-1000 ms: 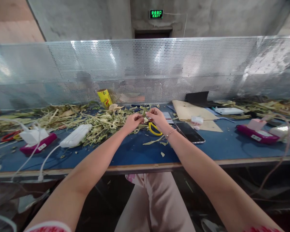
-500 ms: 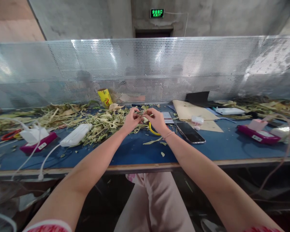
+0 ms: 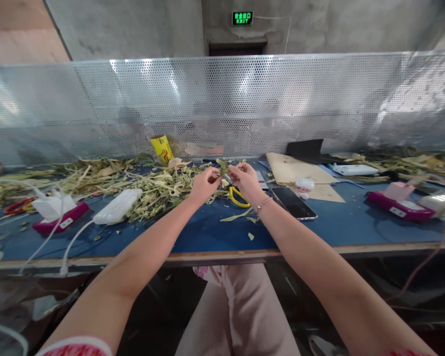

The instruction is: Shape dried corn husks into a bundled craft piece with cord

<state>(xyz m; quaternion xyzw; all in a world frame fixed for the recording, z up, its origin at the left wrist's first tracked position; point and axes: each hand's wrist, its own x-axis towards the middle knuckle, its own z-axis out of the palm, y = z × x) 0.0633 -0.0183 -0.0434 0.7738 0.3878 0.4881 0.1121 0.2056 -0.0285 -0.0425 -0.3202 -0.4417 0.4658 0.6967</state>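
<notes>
Over the dark blue tabletop, my left hand (image 3: 204, 184) and my right hand (image 3: 246, 182) meet with fingers pinched. A dried green leaf (image 3: 223, 166) stands up between the fingertips, and both hands are closed on it; their exact grip is partly hidden. Under my right hand lies a pair of scissors (image 3: 239, 199) with yellow handles, its blades partly covered. To the left of my hands spreads a heap of dried pale-green plant pieces (image 3: 163, 187). A loose leaf strip (image 3: 236, 215) lies in front of the scissors.
A yellow cup (image 3: 162, 149) tilts behind the heap. Right of my hands are a phone (image 3: 294, 203), an earbud case (image 3: 304, 184) and brown paper (image 3: 296, 169). A white power bank (image 3: 117, 205) and magenta sockets (image 3: 61, 220) with cables lie left. A perforated metal screen (image 3: 222, 99) closes the back.
My hands have moved slightly apart, and the green leaf now shows upright between them. My right hand shifted right, uncovering more of the yellow scissor handles.
</notes>
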